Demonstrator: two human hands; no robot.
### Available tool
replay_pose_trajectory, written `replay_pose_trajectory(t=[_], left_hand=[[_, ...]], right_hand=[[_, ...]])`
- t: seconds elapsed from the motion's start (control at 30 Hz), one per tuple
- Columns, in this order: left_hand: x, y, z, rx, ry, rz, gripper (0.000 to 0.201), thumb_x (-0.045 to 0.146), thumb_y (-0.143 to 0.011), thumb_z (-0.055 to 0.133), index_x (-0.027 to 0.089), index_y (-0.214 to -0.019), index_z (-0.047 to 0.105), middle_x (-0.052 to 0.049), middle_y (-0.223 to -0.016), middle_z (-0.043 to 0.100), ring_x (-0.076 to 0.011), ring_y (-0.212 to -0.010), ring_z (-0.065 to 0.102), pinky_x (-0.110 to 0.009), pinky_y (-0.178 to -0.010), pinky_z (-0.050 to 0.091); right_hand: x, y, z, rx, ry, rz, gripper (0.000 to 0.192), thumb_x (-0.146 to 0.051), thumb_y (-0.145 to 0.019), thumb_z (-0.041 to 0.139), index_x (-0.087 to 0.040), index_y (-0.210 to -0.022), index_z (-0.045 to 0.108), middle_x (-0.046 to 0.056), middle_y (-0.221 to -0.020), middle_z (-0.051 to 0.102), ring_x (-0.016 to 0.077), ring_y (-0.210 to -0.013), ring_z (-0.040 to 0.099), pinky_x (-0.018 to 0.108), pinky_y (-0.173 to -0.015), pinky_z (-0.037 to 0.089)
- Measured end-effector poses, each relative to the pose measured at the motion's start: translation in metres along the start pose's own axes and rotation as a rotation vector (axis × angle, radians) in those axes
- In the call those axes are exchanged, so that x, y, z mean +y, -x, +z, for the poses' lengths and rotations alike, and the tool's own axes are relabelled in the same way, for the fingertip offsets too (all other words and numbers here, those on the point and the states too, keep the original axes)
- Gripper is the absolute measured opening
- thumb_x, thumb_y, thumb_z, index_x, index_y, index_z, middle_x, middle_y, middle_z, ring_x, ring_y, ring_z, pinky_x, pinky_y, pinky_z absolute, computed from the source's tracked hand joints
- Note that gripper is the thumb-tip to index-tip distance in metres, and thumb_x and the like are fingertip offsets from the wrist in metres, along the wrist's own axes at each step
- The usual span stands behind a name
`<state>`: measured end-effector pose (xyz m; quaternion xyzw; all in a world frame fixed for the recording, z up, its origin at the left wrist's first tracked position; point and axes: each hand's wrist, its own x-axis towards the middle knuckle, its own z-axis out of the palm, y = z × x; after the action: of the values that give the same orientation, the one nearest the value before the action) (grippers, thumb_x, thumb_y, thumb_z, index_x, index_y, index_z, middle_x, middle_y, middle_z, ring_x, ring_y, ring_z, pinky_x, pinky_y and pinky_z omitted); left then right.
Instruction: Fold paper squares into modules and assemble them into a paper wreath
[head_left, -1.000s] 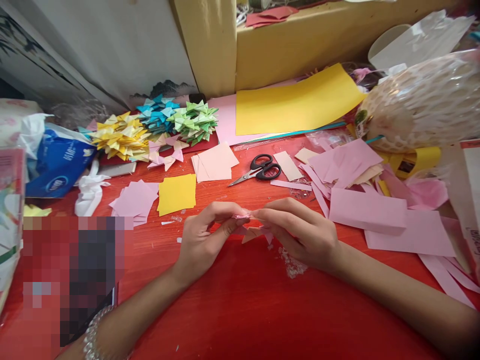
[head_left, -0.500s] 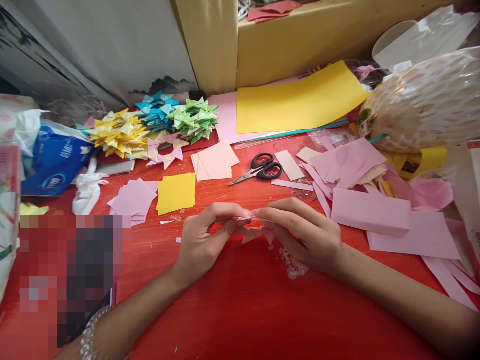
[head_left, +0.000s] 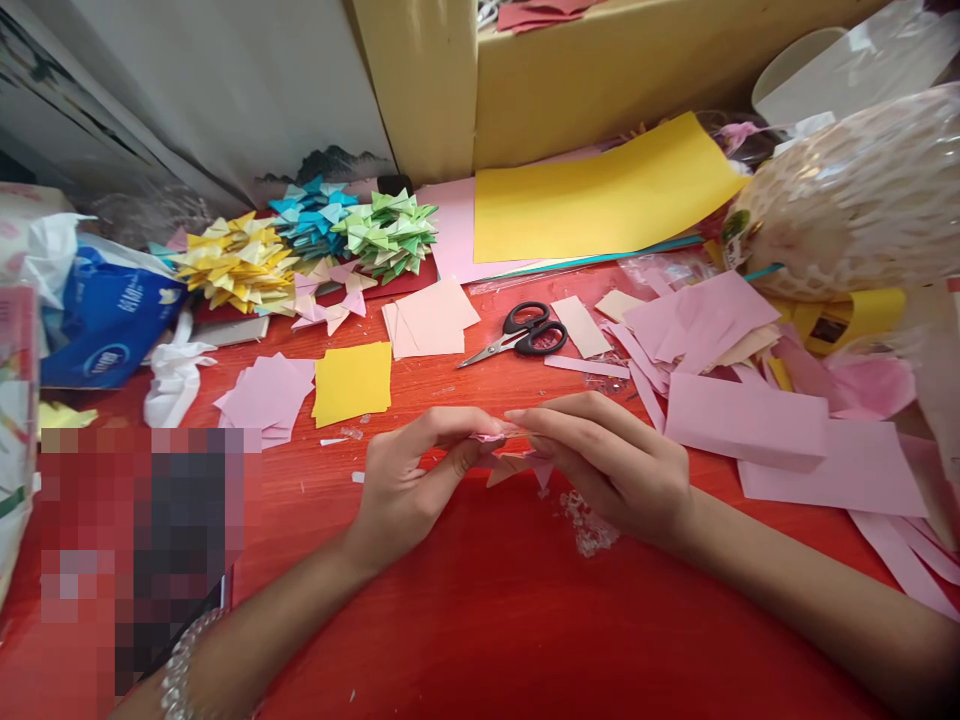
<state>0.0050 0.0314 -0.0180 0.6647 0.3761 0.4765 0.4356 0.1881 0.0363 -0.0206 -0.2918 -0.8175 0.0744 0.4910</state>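
I sat at a home craft corner, not a shop or factory. My red worktop [head_left: 480, 600] was pushed against a pale wall and a yellowish cupboard [head_left: 600, 70]. Cut paper squares [head_left: 352, 382], pink strips [head_left: 742, 420] and a big yellow sheet [head_left: 600, 195] lay scattered about, with scissors [head_left: 521, 338] among them. Heaps of folded paper stars [head_left: 307, 245] in yellow, blue and green sat at the back, beside a blue tissue pack [head_left: 105, 320] and a bag in plastic wrap [head_left: 855, 200].

Glossy red table [head_left: 465, 600] — matt paper squares [head_left: 352, 383].
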Motion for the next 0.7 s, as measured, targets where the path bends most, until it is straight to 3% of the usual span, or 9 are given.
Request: replay_pose_trajectory(t=[0.7], left_hand=[[0.0006, 0.0000, -0.0002, 0.008, 0.010, -0.052, 0.016, 0.012, -0.083, 0.058, 0.024, -0.092, 0.063, 0.003, -0.085, 0.068, -0.0116, -0.075, 0.068, -0.023, -0.068, 0.061]], right_hand=[[0.0009, -0.0012, -0.0003, -0.008, 0.010, -0.018, 0.023, -0.004, -0.086, 0.049, -0.014, -0.104, 0.057, 0.008, -0.084, 0.062, 0.0127, -0.074, 0.061, 0.023, -0.063, 0.054]])
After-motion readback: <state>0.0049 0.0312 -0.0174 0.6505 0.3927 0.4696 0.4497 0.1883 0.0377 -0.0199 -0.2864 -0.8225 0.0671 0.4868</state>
